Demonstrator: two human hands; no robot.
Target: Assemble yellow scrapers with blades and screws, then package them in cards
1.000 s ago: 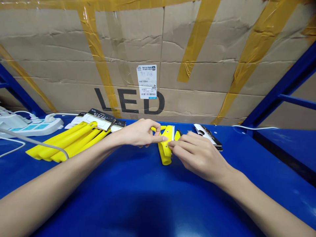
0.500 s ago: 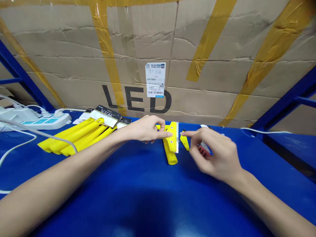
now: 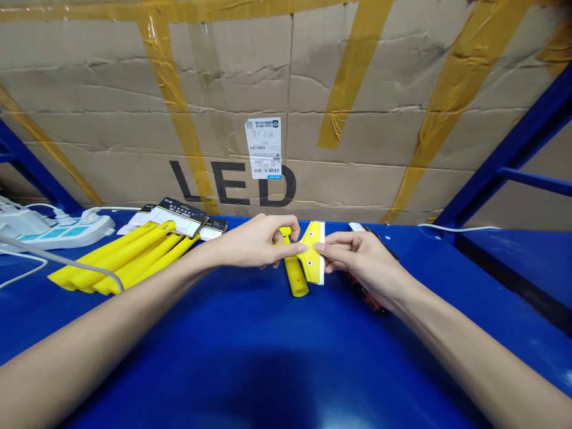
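My left hand (image 3: 254,241) is closed in a pinch on a yellow scraper head (image 3: 314,271), its thumb lying on the narrow side. The head has two small screw holes or screws and a pale blade strip along its right edge. From the other side, my right hand (image 3: 369,256) pinches the same head, thumb on its face at the blade edge and fingers behind. Below and between them a yellow tube handle (image 3: 297,279) lies on the blue surface. A dark red and black tool (image 3: 373,301) sits partly hidden under my right hand.
Several yellow scraper handles (image 3: 111,253) with black-and-white cards (image 3: 176,217) lie to the left. A white power strip (image 3: 67,232) with plugs and cables is at far left. A large taped cardboard box (image 3: 232,89) stands behind, between blue frame posts (image 3: 504,143).
My right hand has moved left from beside the scraper and now grips it at the blade edge. The small loose yellow piece near it is out of sight. The view has shifted right.
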